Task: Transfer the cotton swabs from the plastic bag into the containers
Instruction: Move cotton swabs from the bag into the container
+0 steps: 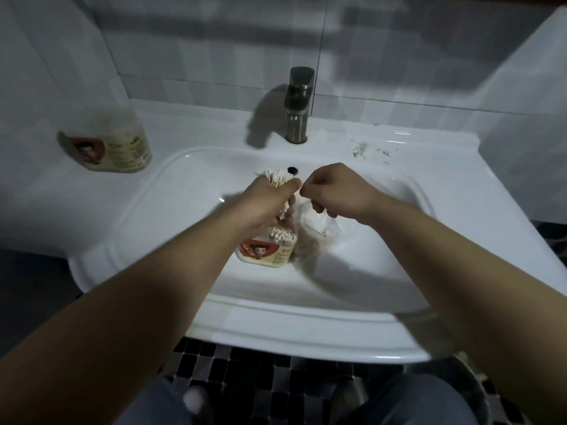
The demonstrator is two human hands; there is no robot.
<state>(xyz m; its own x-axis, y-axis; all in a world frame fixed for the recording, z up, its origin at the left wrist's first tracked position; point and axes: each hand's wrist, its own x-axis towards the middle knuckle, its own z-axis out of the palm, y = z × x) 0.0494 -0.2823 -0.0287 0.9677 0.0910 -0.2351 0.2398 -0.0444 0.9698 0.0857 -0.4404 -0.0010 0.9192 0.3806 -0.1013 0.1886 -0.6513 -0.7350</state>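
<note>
My left hand (270, 199) grips a bundle of cotton swabs (277, 177), their white tips sticking out above my fist. Right below it, an open container (270, 251) with a cartoon label stands in the sink basin, with several swabs inside. My right hand (333, 191) is beside the left, its fingers curled round a crumpled clear plastic bag (319, 223) that hangs down over the basin. A second labelled container (113, 145), full of swabs, sits on the sink's left ledge.
A white sink (184, 191) fills the middle, with a dark drain hole (292, 170) behind my hands. A metal faucet (299, 105) stands at the back. Scraps of plastic (365, 148) lie on the right ledge. White tiled walls surround; below is a checkered floor.
</note>
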